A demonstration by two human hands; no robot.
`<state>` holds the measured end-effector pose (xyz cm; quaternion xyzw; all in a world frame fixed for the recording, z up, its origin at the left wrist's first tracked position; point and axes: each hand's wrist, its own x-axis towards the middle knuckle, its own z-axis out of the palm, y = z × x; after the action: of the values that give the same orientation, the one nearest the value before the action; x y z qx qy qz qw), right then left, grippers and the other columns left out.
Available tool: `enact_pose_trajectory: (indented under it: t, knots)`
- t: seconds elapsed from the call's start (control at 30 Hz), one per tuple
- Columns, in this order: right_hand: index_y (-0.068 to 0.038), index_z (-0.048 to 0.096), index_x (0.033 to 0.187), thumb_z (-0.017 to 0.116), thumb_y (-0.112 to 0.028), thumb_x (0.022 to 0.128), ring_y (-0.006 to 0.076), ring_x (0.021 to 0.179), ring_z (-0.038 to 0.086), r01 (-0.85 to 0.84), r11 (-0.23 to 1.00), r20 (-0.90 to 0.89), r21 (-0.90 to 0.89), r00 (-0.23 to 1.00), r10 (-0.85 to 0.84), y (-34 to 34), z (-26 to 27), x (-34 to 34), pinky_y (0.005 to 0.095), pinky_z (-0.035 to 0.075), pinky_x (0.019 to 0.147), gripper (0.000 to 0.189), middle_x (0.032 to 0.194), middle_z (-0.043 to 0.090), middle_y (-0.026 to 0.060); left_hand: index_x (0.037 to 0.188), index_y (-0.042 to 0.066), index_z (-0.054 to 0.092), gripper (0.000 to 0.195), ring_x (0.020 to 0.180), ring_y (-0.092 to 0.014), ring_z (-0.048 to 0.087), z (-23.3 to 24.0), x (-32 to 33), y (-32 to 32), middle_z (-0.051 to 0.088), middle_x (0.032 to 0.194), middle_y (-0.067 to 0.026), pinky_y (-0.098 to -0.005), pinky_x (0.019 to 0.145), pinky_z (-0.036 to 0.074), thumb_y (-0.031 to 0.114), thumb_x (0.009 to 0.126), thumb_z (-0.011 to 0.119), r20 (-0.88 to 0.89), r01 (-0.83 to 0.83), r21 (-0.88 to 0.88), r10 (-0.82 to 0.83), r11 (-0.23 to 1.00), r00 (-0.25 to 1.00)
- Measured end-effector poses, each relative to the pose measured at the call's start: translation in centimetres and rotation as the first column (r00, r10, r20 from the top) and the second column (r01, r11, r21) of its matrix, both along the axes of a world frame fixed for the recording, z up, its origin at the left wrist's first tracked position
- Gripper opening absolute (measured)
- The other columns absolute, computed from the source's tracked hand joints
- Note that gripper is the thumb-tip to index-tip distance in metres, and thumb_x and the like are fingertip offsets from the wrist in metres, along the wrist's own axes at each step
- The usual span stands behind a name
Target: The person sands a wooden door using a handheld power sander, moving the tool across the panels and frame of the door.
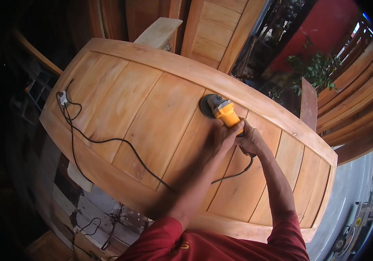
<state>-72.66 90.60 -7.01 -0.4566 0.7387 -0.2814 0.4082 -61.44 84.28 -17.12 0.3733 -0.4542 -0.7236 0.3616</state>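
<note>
A yellow and dark grey angle grinder (226, 113) is held over a wooden panel door (144, 107) that lies flat in front of me. My left hand (227, 135) grips the side of its yellow body. Around the rear handle, my right hand (251, 139) is closed. The dark round disc (208, 106) sits at or very near the plank surface, beside the far frame rail; contact cannot be made out. A black cord (237, 176) leaves the grinder's back end and passes beneath my left forearm.
The cord runs left to a white plug connection (64, 98) on the door. Timber supports (158, 32) stick out beyond the far edge. Another panelled door (216, 31) stands behind. Curved-looking boards (356, 107) and a leafy plant (318, 70) are at right, with a street (349, 182) beyond.
</note>
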Motion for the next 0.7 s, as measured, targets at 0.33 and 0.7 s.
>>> enact_pose_trajectory:
  t: [0.33,0.7]
  knots:
    - [-0.012,0.054,0.157,0.091,-0.031,0.091,0.0229,0.059,0.073,-0.021,0.993,-0.034,0.112,0.999,0.025,1.6,1.2,0.4,0.0395,0.056,0.057,0.077,0.086,0.079,0.0134,0.132,-0.007,0.074,0.063,0.105,-0.020,0.077,1.4,0.9,2.4,0.080,0.113,-0.0143,-0.0358,0.091,0.062,0.049,0.105,0.082,-0.001,0.004,-0.049,-0.004,0.999,1.000]
    - [-0.018,0.052,0.162,0.089,-0.026,0.088,0.0454,0.106,0.080,-0.373,0.925,-0.170,0.074,0.909,0.380,5.3,-0.8,4.1,0.0511,0.064,0.093,0.084,0.112,0.083,0.0203,0.140,-0.006,0.066,0.050,0.112,-0.021,0.071,3.1,9.9,8.3,0.073,0.120,-0.0137,-0.0378,0.099,0.058,0.037,0.114,0.070,0.162,0.064,-0.070,-0.052,0.995,0.985]
